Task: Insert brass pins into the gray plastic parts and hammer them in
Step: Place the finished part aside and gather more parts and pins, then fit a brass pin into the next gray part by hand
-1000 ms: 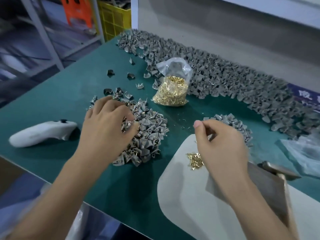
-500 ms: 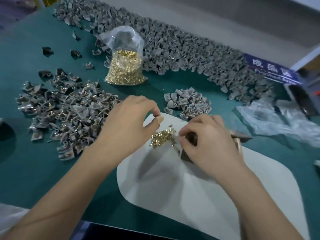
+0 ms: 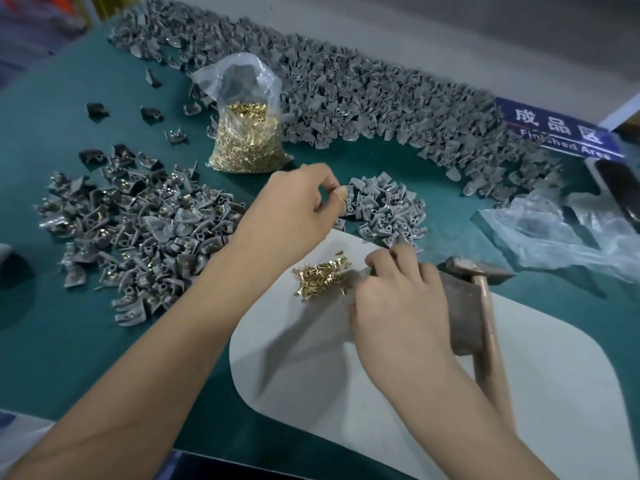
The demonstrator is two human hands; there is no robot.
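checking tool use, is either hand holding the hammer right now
No, the hammer lies on the white mat beside the right hand.

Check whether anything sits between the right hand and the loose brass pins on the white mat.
Nothing visible does. The right hand rests on the white mat just right of the loose pins, its fingers at the pile's edge. The hammer lies on the hand's far side, away from the pins.

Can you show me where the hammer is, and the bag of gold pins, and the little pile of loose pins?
hammer [image 3: 475,270]: head view, on its metal head.
bag of pins [image 3: 246,140]: head view, on its pin-filled belly.
loose pins [image 3: 320,277]: head view, middle of the pile.
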